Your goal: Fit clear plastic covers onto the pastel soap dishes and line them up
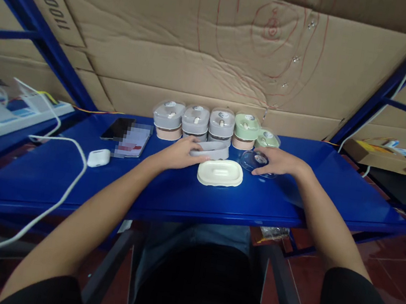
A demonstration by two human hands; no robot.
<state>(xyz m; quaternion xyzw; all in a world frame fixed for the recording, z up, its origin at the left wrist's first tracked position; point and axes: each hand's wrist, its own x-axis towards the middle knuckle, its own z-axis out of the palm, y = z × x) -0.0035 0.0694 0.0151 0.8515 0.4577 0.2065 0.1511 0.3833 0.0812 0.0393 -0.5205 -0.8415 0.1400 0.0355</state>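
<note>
While the left hand (pixel 178 152) lies on a gray band (pixel 213 149) that runs sideways, touching the band's left end, the right hand (pixel 277 163) covers part of a clear round lid (pixel 252 161). I can't tell if either hand is squeezing. A cream lid (pixel 220 173) sits just below, between them.

Worn on the person's head, the single camera looks forward and down, close over the blue metal shelf (pixel 217 207) at twelve o'clock.

Lidded containers (pixel 206 124) stand in a row behind a plastic lid (pixel 220 173)
</note>
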